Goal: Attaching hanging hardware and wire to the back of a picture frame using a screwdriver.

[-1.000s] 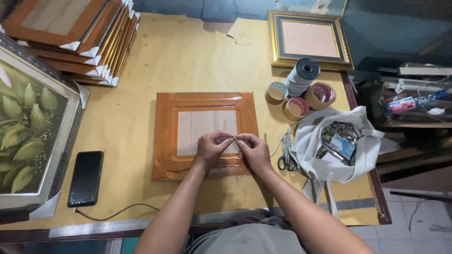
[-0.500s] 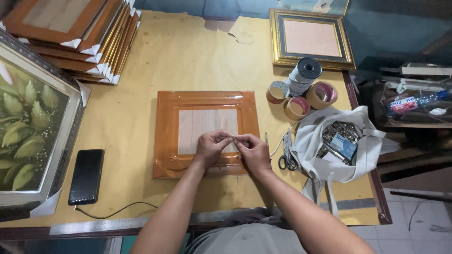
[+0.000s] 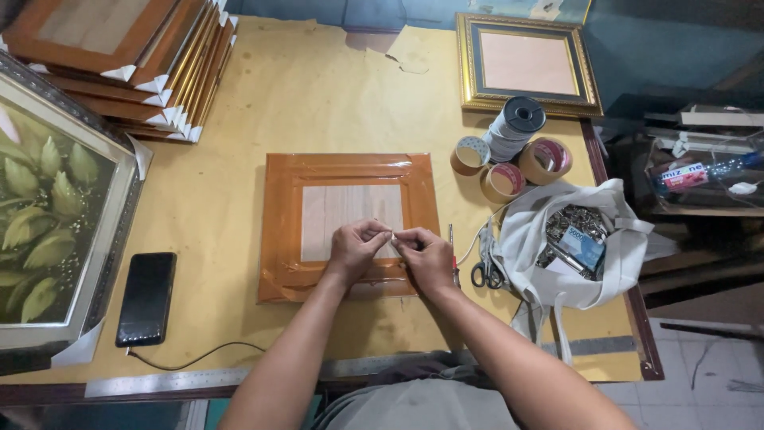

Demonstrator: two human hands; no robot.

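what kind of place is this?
Probably a picture-framing workshop. Both hands pinch something tiny over a taped-up frame back on a paper-covered bench. A stack of frames sits at the far left corner, tape rolls and scissors to the right.

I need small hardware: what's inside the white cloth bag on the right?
The white cloth bag holds a heap of small metal pieces and a blue packet. Anything deeper is covered.
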